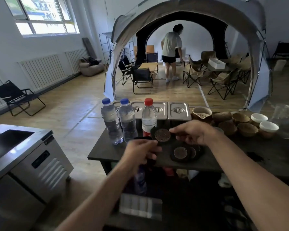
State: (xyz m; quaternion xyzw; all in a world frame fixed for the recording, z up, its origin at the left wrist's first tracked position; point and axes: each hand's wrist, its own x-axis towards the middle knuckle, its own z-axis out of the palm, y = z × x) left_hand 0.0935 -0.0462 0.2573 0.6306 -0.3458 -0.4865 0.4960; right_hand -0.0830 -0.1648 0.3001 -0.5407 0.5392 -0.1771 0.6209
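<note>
Dark table [105,151]; bottles [148,117] stand just behind coaster [162,135] pinched by right hand [194,133].

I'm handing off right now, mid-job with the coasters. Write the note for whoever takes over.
Right hand: pinches one coaster, held above the table, near the red-capped bottle.
Left hand: curled round a dark piece; I cannot tell what it is.
Pile: more coasters overlap on the table, just below the right hand.
Done: one coaster is up.
Left: probably place it, then handle the pile.
</note>
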